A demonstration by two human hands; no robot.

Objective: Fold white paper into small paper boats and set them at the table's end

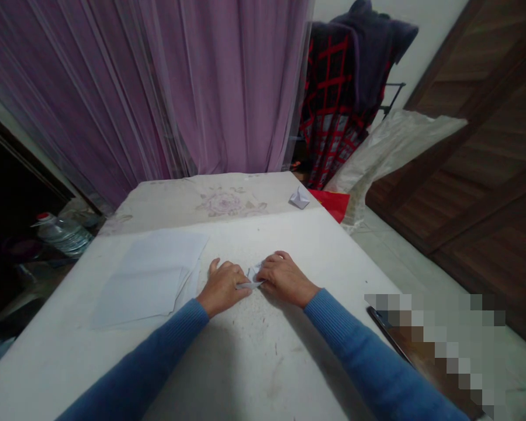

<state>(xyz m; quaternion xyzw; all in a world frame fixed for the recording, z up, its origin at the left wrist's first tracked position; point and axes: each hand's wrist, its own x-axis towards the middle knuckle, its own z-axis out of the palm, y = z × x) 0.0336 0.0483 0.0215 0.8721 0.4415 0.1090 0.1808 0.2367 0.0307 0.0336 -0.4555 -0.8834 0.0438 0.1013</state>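
Note:
Between my two hands is a small piece of folded white paper (251,285), partly covered by my fingers. My left hand (225,285) grips its left side, with thumb and fingers closed on the edge. On the other side my right hand (284,278) has its fingers closed over the right part of the paper. Both hands rest low over the table top. A stack of white paper sheets (144,280) lies left of my left hand, slightly fanned at its right side. Farther off, a small folded paper shape (299,198) stands near the far right edge.
The white table (263,362) has a floral cover (170,199) at its far end. A phone (390,333) lies by the right edge, beside a blurred patch. Beyond the table hang purple curtains (228,88). A large water bottle (63,234) stands off the left side.

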